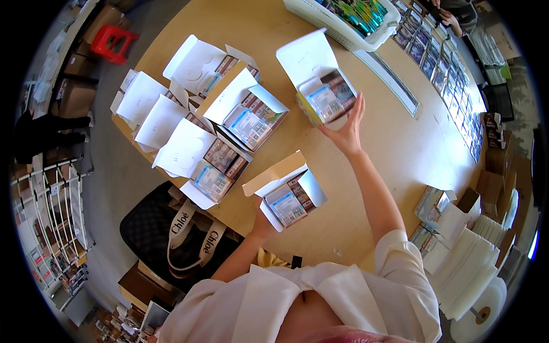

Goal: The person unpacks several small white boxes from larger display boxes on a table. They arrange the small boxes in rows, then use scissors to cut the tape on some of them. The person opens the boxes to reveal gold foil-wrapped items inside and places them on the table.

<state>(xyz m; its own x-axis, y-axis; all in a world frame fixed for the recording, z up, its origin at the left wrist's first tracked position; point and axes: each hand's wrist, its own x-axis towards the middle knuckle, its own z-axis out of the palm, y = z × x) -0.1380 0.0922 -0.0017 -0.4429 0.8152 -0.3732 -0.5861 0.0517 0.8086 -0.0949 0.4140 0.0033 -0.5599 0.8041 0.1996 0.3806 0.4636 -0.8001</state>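
Note:
My right hand (347, 130) grips the lower right edge of an open white carton (309, 55) over the table, its lid folded back. Packed inside it are small printed boxes and a blue-and-white labelled packet. Closer to my body, my left hand (264, 225) holds another open carton (313, 190) from its left side; most of those fingers are hidden behind it. Similar packets and small boxes fill that one too. Left of both hands, several more open cartons (184, 147) stand close together, lids up, with the same kind of contents showing in some.
A white plastic basket (374, 41) of green and yellow packets sits at the table's far edge. Flat printed packs (440, 68) lie in rows at far right. A black quilted bag (146, 226) rests by the left edge. Another person's hand (452, 20) shows at top right.

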